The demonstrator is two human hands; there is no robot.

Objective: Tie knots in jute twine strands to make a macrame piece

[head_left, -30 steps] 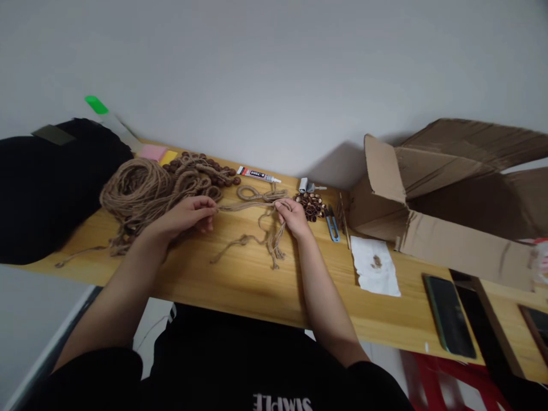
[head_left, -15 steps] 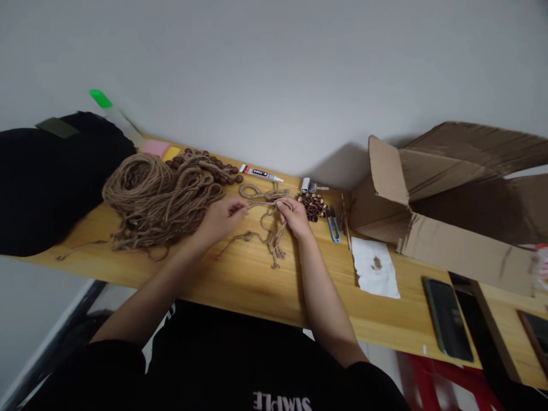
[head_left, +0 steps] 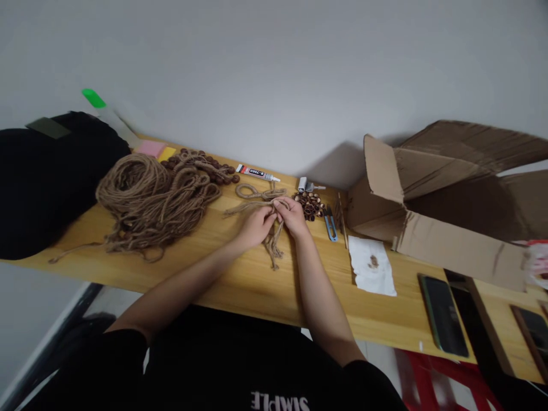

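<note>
My left hand [head_left: 258, 224] and my right hand [head_left: 291, 215] meet over the table, fingers pinched together on brown twine [head_left: 274, 246]. Knotted twine ends hang below them onto the wood, and loose strands stretch out to the left. Where the fingertips meet, the exact grip is partly hidden. Just behind the hands lies a twine loop [head_left: 247, 191]. To the left sits a large heap of twine [head_left: 149, 200], with dark brown beads [head_left: 231, 174] at its back. Close to my right hand is a pile of small brown ring-like pieces [head_left: 310, 205].
Behind the hands lies a glue tube [head_left: 257, 173]. Blue thread snips [head_left: 330, 224], a thin stick [head_left: 343, 222] and a white paper [head_left: 372, 267] lie to the right. Farther right are an open cardboard box [head_left: 462, 248] and a phone [head_left: 443, 315]. A black bag-like bundle [head_left: 64, 188] stands left.
My left hand has moved right, from pulling a strand out sideways to meeting my right hand at the twine. Strands now lie out to the left. The view has shifted slightly.
</note>
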